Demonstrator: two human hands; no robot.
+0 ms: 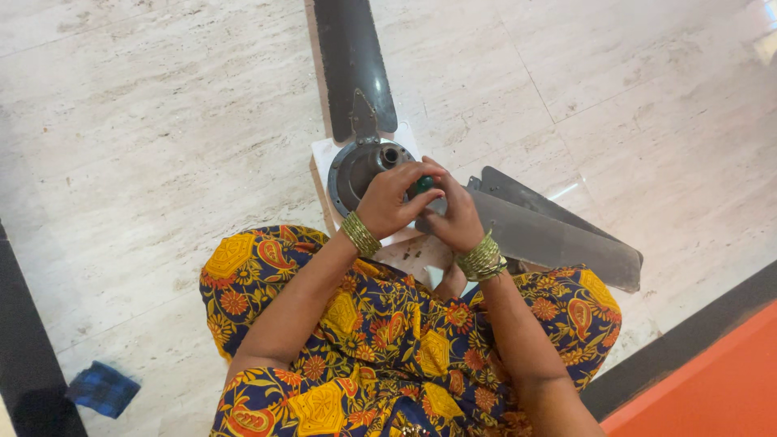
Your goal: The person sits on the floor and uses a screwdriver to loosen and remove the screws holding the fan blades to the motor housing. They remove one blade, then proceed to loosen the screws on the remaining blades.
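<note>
With the fan hub (358, 168) at frame centre, I see left hand (390, 202) fingers curled on a green-handled tool (424, 184); right hand (455, 217) wraps it too, likely steadying.

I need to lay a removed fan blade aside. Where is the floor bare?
Bare marble floor lies left of the fan hub, and right of the upright blade. It is crowded around both hands and the loose blades.
</note>
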